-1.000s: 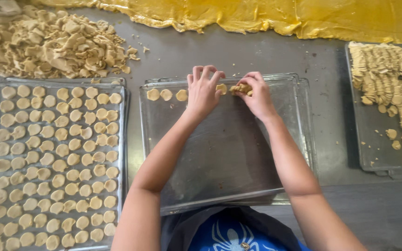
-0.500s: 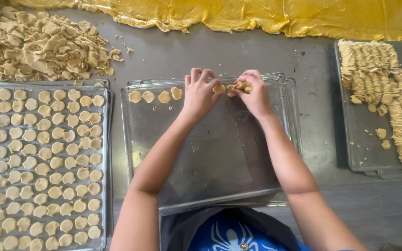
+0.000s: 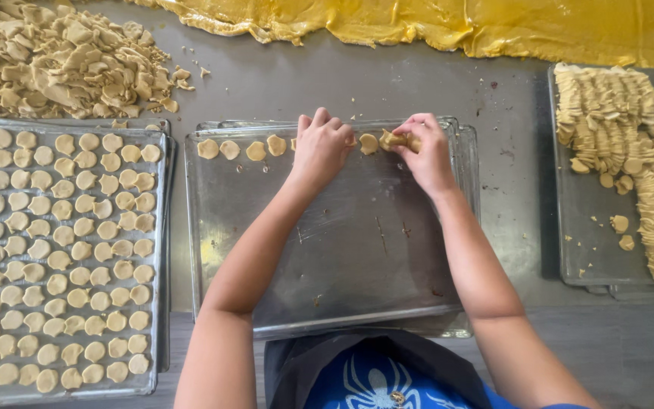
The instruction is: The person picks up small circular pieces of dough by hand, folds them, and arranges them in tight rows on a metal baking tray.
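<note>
Middle tray (image 3: 327, 265) on the surface (image 3: 509, 189), directly before the person; row of dough rounds (image 3: 242, 148) along its far edge. Left hand (image 3: 321, 148) and right hand (image 3: 425, 151) at that edge. Full tray (image 3: 159, 227) to the left, scrap heap (image 3: 62, 60) behind it. Tray of stacked rounds (image 3: 577, 250) to the right. Dough sheet (image 3: 456, 26) along the far side.

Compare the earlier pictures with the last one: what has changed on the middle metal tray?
One more round tan dough disc now lies in the top row of the middle metal tray, between the left hand and the right hand. The right hand still holds its small stack of discs. The filled left tray is unchanged.
</note>
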